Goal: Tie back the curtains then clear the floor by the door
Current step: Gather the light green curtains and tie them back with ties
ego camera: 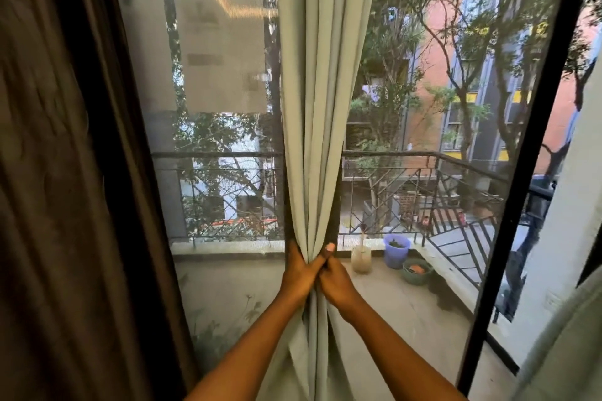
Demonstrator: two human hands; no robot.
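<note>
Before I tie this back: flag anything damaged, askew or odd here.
Nothing stands out. Both the left hand and right hand grip the pale curtain, gathered into neat folds, with no tie around it yet.

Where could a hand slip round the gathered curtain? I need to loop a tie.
Bare glass flanks the pale curtain both sides, left up to the brown curtain. Crowded at the bunch, which left hand and right hand grip.
</note>
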